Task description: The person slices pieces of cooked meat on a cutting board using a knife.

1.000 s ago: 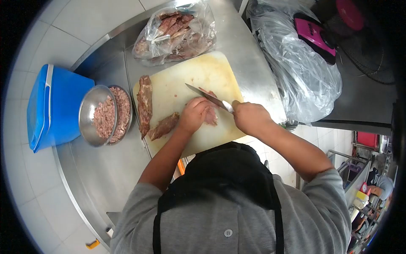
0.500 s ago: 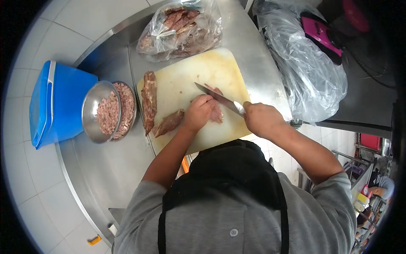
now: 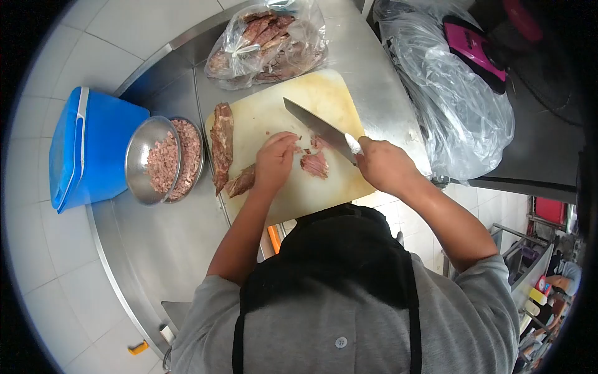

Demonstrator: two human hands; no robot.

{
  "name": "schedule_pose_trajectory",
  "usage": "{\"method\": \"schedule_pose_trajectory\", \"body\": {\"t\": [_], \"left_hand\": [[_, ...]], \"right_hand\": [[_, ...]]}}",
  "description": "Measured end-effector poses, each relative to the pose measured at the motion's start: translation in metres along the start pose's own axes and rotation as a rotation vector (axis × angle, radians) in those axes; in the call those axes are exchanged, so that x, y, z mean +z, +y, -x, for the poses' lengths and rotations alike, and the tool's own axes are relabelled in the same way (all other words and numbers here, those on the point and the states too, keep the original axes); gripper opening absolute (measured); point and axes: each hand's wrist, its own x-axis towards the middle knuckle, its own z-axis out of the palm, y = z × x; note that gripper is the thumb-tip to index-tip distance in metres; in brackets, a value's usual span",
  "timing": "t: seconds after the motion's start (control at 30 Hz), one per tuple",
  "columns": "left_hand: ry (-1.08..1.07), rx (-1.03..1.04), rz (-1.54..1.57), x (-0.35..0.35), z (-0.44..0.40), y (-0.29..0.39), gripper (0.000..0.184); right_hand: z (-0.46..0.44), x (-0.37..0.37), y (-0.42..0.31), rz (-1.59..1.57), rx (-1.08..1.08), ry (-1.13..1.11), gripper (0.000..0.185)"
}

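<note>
Steel table (image 3: 143, 255): cutting board (image 3: 261, 115), bagged meat (image 3: 268, 47), metal bowls (image 3: 138, 177).

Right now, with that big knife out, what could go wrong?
The knife in the right hand has a bare blade near the left hand, so a slip might cut a finger. One bowl overlaps the other; a bump might spill their meat bits.

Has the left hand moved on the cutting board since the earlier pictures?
Yes. Against the cutting board, the left hand has moved left, away from the knife and toward the long meat piece at the board's left edge.
</note>
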Motion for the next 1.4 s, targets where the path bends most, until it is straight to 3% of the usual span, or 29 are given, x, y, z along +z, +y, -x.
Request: {"method": "schedule_pose_trajectory", "body": {"t": [0.17,0.3,0.4,0.57,0.7,0.77,0.9,0.97,1.03,1.1,1.2,1.23,1.3,1.4], "left_hand": [[-0.115,0.126,-0.168,-0.013,-0.012,0.01,0.021],[-0.071,0.119,-0.271,-0.033,-0.022,0.013,0.021],[0.067,0.017,-0.45,-0.05,-0.013,-0.001,0.022],[-0.252,0.17,-0.428,-0.03,0.004,-0.012,0.018],[-0.283,0.103,-0.561,-0.023,-0.013,-0.017,0.017],[-0.261,0.193,-0.363,-0.021,-0.021,-0.016,0.02],[-0.269,0.167,-0.252,-0.007,-0.018,0.012,0.031],[-0.161,0.182,-0.378,-0.02,-0.018,0.006,0.031],[0.097,0.02,-0.401,-0.057,-0.001,0.024,0.031],[0.167,-0.182,-0.535,-0.094,0.026,0.034,0.034],[-0.017,-0.343,-0.694,-0.106,0.07,0.031,0.027],[-0.011,-0.346,-0.7,-0.103,0.075,0.025,0.027],[0.162,0.012,-0.89,-0.088,0.086,0.011,0.035],[0.129,-0.083,-0.842,-0.074,0.085,0.005,0.042]], "right_hand": [[0.0,0.017,0.022,-0.134,0.051,0.13,0.029],[0.011,0.015,0.028,-0.208,0.059,0.208,0.03],[0.033,0.012,0.028,-0.145,0.056,0.087,0.029],[0.057,0.028,0.021,-0.004,-0.079,-0.109,0.029],[0.06,0.037,0.01,0.083,-0.069,-0.205,0.029],[0.057,0.04,0.007,0.095,-0.061,-0.205,0.029],[0.058,0.042,0.005,0.096,-0.028,-0.217,0.027],[0.059,0.04,0.005,0.091,-0.033,-0.199,0.027],[0.057,0.036,0.003,0.112,0.027,-0.137,0.026],[0.05,0.041,0.011,0.083,0.017,-0.092,0.026],[0.047,0.044,0.018,0.041,0.001,-0.054,0.026],[0.046,0.044,0.018,0.016,0.004,-0.047,0.027],[0.048,0.044,0.018,0.01,-0.002,-0.054,0.027],[0.046,0.046,0.021,0.006,-0.008,-0.05,0.027]]}}
